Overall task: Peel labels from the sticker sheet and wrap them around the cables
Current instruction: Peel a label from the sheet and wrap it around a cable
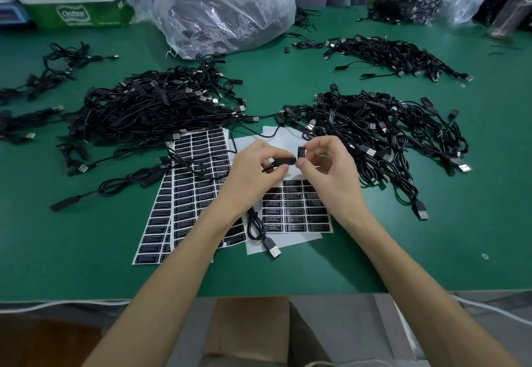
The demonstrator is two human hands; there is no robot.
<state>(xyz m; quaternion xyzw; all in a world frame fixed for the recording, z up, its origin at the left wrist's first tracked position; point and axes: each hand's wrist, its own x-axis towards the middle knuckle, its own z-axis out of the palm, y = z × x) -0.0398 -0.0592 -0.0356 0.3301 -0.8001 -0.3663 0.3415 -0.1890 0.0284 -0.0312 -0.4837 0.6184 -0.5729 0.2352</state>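
A label meets its cable above the sheets.
Left hand [259, 166] grips the cable [283, 161] steady; right hand [326, 165] pinches a peeled label [301, 152] upright at its tip, ready for wrapping.

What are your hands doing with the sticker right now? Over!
Left hand grips cable's black box. Right hand pinches one peeled label, upright at the box's end, not yet wrapped. Nothing blocking between them.
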